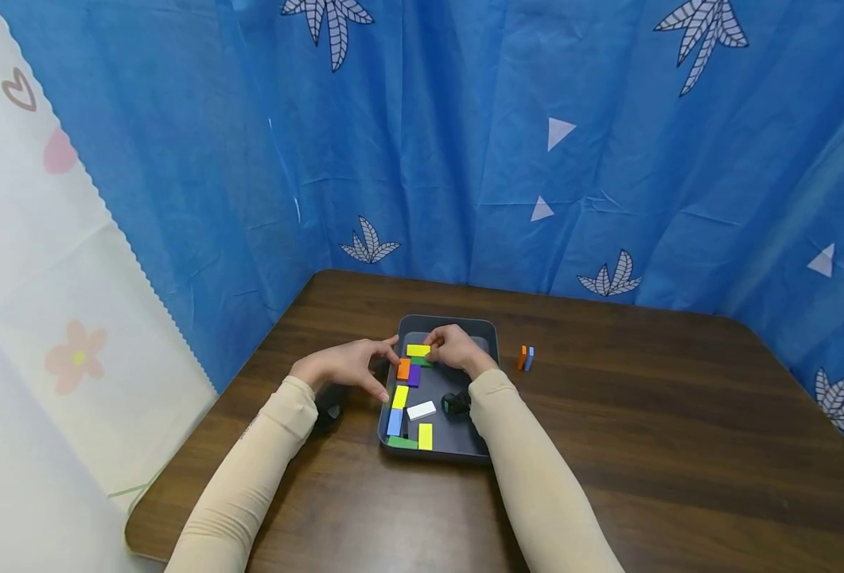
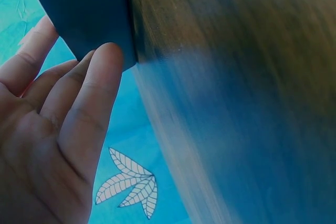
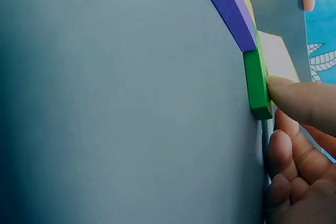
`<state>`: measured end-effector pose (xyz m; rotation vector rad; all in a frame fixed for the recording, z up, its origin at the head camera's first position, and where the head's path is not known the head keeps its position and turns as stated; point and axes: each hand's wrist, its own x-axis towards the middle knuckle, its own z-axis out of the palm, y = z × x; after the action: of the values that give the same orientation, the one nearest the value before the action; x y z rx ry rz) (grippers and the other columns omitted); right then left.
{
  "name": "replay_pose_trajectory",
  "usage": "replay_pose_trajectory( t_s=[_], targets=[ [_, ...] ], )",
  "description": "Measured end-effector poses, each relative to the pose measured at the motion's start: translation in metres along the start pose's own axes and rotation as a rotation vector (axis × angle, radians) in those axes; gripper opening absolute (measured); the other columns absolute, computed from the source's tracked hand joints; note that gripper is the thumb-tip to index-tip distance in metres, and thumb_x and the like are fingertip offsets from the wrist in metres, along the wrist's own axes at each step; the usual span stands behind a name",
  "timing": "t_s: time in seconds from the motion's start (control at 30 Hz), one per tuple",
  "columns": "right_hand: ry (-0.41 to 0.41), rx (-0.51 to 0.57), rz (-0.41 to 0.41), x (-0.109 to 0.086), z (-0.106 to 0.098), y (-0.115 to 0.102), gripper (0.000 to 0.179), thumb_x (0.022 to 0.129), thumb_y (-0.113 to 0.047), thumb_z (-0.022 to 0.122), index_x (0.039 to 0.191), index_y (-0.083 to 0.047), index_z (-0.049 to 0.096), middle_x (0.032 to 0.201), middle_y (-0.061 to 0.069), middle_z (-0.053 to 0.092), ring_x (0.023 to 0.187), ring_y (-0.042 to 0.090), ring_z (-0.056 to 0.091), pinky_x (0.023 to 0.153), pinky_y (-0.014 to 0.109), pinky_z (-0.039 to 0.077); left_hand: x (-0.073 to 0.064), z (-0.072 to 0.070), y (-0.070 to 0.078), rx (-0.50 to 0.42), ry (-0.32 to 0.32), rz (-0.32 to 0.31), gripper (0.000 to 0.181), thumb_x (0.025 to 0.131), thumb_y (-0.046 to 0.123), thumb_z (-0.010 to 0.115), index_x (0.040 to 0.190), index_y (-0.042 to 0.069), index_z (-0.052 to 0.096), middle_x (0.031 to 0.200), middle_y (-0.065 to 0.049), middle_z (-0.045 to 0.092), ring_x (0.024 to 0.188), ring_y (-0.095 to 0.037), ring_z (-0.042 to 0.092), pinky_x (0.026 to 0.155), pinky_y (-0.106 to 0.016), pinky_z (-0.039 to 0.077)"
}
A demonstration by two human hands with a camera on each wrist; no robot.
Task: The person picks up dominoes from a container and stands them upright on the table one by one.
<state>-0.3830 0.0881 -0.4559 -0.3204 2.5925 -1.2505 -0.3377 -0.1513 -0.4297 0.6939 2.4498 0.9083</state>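
Note:
In the head view, a dark grey tray (image 1: 436, 456) holds several coloured blocks. My right hand (image 1: 453, 348) is inside its far end, with thumb and finger pinching the yellow block (image 1: 416, 349). Beside that lies a green block (image 3: 257, 87); the thumb touches its edge in the right wrist view. A purple block (image 3: 228, 9) meets the green one. My left hand (image 1: 353, 364) is at the tray's left wall, fingers spread and loosely bent near the orange block (image 1: 403, 369). In the left wrist view its fingers rest against the tray's outer side.
Along the tray's left side are another yellow block (image 1: 400, 397), a light blue block (image 1: 394, 422) and a green one (image 1: 402, 442). A white block (image 1: 422, 411) lies inward. Orange (image 1: 523, 357) and blue (image 1: 530, 358) blocks stand right of the tray on the wooden table (image 1: 643, 422).

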Motion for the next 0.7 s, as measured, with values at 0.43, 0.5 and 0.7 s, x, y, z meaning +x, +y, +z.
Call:
replay_pose_trajectory(
  t_s=[0.43, 0.5, 0.7],
  targets=[
    [0.002, 0.006, -0.022, -0.0051, -0.0040, -0.0039, 0.008, 0.094, -0.006, 0.068, 0.100, -0.003, 0.072, 0.099, 0.010, 0.066, 0.087, 0.021, 0.055, 0.078, 0.028, 0.050, 0.0002, 0.0003, 0.0008, 0.013, 0.007, -0.003, 0.068, 0.071, 0.039, 0.090, 0.131, 0.018, 0.063, 0.168, -0.005, 0.020, 0.151, -0.035, 0.028, 0.117, -0.061, 0.032],
    [0.007, 0.020, -0.025, -0.0056, -0.0049, -0.0046, 0.008, 0.094, -0.006, 0.067, 0.100, -0.003, 0.072, 0.100, 0.010, 0.067, 0.088, 0.021, 0.056, 0.081, 0.029, 0.052, -0.0001, 0.0006, 0.0011, 0.007, 0.004, -0.005, 0.068, 0.071, 0.039, 0.090, 0.131, 0.018, 0.064, 0.169, -0.005, 0.020, 0.151, -0.035, 0.027, 0.117, -0.061, 0.031],
    [0.025, 0.045, -0.023, -0.0061, -0.0083, -0.0067, 0.009, 0.095, -0.007, 0.067, 0.101, -0.004, 0.072, 0.100, 0.010, 0.067, 0.087, 0.021, 0.057, 0.086, 0.031, 0.054, -0.0008, 0.0010, 0.0011, 0.004, 0.005, -0.005, 0.067, 0.072, 0.039, 0.090, 0.130, 0.019, 0.064, 0.169, -0.005, 0.020, 0.151, -0.035, 0.027, 0.118, -0.061, 0.030]
  ],
)
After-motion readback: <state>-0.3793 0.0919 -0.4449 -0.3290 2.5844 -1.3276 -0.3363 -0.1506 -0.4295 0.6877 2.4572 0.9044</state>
